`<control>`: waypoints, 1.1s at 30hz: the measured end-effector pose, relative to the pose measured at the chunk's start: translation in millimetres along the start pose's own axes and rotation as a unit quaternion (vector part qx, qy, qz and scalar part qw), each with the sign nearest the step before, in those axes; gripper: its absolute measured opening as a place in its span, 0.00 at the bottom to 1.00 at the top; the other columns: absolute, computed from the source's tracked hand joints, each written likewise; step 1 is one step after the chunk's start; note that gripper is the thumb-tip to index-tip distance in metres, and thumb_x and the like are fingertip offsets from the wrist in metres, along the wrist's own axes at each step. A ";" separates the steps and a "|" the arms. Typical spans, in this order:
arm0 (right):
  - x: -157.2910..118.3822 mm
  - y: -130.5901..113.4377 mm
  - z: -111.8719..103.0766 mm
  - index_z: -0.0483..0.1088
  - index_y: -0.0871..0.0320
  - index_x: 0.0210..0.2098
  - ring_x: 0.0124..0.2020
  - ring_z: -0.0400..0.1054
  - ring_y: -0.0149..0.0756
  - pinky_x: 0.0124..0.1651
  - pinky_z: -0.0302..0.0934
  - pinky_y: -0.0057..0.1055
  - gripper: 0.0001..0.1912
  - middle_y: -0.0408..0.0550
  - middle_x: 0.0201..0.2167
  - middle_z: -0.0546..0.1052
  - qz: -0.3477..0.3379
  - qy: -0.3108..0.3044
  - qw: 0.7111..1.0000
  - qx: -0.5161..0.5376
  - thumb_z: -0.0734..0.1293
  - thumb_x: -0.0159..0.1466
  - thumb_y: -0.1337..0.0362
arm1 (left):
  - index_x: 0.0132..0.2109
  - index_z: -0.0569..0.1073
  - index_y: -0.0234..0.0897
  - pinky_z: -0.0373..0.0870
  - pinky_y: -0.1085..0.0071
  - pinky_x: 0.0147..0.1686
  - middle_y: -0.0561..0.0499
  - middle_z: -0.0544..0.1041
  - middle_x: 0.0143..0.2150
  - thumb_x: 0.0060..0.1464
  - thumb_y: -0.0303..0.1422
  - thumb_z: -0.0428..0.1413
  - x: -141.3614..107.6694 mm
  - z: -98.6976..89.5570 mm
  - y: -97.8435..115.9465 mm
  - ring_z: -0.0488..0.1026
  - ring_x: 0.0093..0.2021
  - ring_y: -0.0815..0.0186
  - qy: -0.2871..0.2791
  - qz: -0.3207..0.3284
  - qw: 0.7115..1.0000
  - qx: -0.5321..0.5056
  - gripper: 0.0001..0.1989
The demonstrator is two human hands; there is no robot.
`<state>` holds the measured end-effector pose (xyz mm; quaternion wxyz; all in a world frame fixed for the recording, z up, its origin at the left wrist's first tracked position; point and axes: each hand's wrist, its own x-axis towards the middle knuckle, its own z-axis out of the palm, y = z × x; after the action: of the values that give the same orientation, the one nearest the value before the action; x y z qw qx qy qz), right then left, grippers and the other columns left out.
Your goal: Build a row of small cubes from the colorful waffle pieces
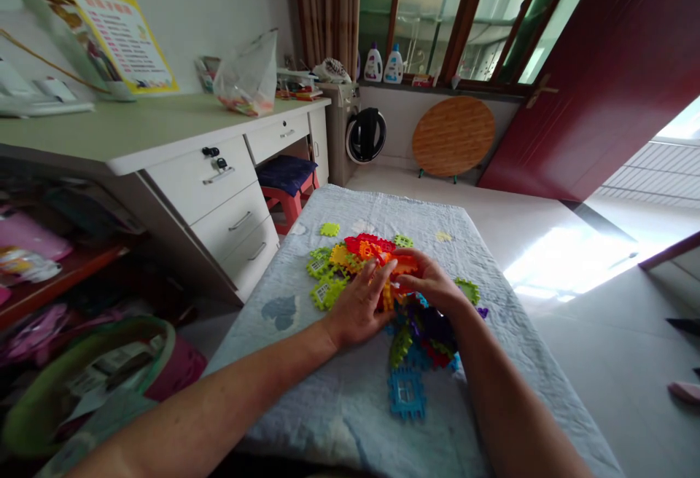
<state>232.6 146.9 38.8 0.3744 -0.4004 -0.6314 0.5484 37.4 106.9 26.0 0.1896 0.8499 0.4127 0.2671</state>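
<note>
A pile of plastic interlocking tiles lies on the cloth-covered table. My left hand rests at the pile's near left side, fingers spread, against orange pieces. From the right, my right hand reaches over the orange pieces with its fingers curved around one of them. Red tiles lie just beyond the hands. Green tiles are to the left, and dark purple pieces sit under my right wrist. A blue square tile with a window lies nearest to me.
A white desk with drawers stands at the left, bearing a plastic bag. Behind are a stool, a washing machine and a round wooden board. A basket is at the lower left.
</note>
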 end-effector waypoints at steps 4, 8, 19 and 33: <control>4.1 9.4 -15.0 0.61 0.52 0.52 0.39 0.72 0.37 0.43 0.67 0.37 0.29 0.47 0.40 0.76 -0.019 0.160 0.987 -0.016 0.70 0.54 0.53 | 0.66 0.47 0.42 0.55 0.56 0.62 0.41 0.52 0.66 0.57 0.37 0.52 30.1 -16.7 -4.4 0.47 0.67 0.53 0.038 0.024 0.998 0.039 0.34; -0.3 18.8 -35.6 0.61 0.53 0.54 0.33 0.71 0.35 0.36 0.66 0.34 0.30 0.46 0.37 0.77 -0.017 0.172 0.981 -0.089 0.69 0.54 0.54 | 0.66 0.50 0.39 0.60 0.57 0.58 0.39 0.58 0.63 0.51 0.41 0.57 62.8 -37.1 -24.8 0.56 0.63 0.51 0.013 0.009 0.996 0.088 0.39; -18.0 20.3 -66.4 0.69 0.53 0.49 0.52 0.63 0.48 0.51 0.58 0.45 0.25 0.52 0.50 0.71 0.014 0.197 0.887 -0.417 0.66 0.55 0.50 | 0.61 0.62 0.44 0.57 0.55 0.57 0.40 0.56 0.65 0.30 0.57 0.62 125.7 -58.6 -90.1 0.58 0.61 0.43 -0.165 -0.149 0.970 0.102 0.50; -7.8 44.5 -42.4 0.66 0.56 0.52 0.50 0.64 0.48 0.53 0.58 0.44 0.28 0.55 0.49 0.70 -0.027 0.165 0.864 -0.475 0.68 0.54 0.53 | 0.57 0.66 0.38 0.65 0.68 0.48 0.46 0.73 0.52 0.32 0.42 0.65 129.4 -30.9 -67.8 0.70 0.51 0.55 -0.283 -0.036 0.959 0.010 0.41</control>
<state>278.6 159.8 -0.6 0.2522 -0.5971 -0.7552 0.0971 44.7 253.8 51.9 0.2998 0.8771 0.3753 0.0050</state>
